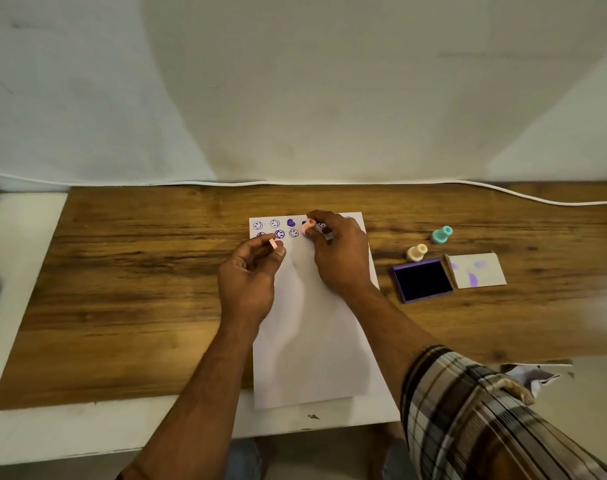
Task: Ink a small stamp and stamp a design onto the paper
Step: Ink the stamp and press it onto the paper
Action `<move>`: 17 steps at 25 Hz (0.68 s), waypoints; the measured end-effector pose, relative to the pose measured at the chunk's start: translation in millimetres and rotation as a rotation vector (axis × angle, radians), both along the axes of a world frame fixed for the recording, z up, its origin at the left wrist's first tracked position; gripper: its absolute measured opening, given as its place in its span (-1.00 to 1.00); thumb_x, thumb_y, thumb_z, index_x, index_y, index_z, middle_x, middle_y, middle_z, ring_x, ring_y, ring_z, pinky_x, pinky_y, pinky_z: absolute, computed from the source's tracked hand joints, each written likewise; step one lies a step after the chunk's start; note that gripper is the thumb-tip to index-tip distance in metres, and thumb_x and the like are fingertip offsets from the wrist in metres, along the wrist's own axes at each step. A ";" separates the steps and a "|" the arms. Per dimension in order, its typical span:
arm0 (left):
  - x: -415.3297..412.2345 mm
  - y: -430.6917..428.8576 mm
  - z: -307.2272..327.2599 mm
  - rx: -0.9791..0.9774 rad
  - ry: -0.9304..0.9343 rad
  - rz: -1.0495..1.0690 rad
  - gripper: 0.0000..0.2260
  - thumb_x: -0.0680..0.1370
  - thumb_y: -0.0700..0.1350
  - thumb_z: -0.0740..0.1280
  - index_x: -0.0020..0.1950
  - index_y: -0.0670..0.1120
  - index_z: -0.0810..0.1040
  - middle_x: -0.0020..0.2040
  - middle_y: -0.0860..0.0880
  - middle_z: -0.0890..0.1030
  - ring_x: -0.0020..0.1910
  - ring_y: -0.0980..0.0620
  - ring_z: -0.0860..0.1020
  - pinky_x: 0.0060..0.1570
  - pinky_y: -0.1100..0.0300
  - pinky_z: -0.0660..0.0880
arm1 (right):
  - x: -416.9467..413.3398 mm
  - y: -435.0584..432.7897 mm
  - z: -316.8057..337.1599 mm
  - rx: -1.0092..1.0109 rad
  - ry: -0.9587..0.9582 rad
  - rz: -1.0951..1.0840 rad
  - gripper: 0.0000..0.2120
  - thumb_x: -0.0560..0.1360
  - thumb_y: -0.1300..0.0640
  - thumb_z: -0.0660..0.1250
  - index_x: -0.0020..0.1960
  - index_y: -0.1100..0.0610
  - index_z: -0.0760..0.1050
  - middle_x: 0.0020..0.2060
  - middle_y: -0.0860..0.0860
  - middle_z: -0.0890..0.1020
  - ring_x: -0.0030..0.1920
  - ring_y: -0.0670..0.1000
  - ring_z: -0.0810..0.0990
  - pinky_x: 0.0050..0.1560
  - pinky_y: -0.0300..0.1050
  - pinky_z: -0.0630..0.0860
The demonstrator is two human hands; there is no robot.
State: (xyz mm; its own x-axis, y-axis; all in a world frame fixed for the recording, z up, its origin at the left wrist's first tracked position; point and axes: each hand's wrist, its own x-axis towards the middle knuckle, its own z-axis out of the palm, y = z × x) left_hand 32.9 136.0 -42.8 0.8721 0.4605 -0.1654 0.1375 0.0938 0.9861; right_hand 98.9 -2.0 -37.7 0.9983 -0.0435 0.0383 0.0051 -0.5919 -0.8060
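Head view shows the paper (316,323) lying lengthwise away from the person on the wooden tabletop (139,271), its far end already carrying two rows of purple prints (276,228), mostly smiley faces. Several impressions are therefore done; most of the sheet nearer the person is blank.

Over that far end, the right hand (340,251) has its grip closed on a small pink stamp (308,227), pinched between fingertips. The stamp looks tilted, long axis leaning across the sheet rather than upright, though which end faces the paper is too small to tell. Just beside it, the left hand (250,275) pinches a small pink piece (273,243), probably the stamp's cap.

Well off to the right hand's right sits the open purple ink pad (422,280), with its lid (477,270) beside it and cream (417,252) and teal stamps (441,235) beyond. Inking this stamp likely remains.
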 end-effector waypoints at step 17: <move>-0.4 -1.8 -3.8 0.065 -0.011 -0.035 -0.75 0.52 -0.25 0.51 0.11 0.05 0.67 -0.15 0.43 0.69 -0.02 0.43 0.65 -0.13 0.50 0.54 | 5.0 1.0 -2.0 -0.301 -0.165 0.124 -0.77 0.50 0.24 0.50 0.14 0.14 0.62 0.05 0.10 0.71 0.05 0.11 0.52 -0.08 -0.11 0.42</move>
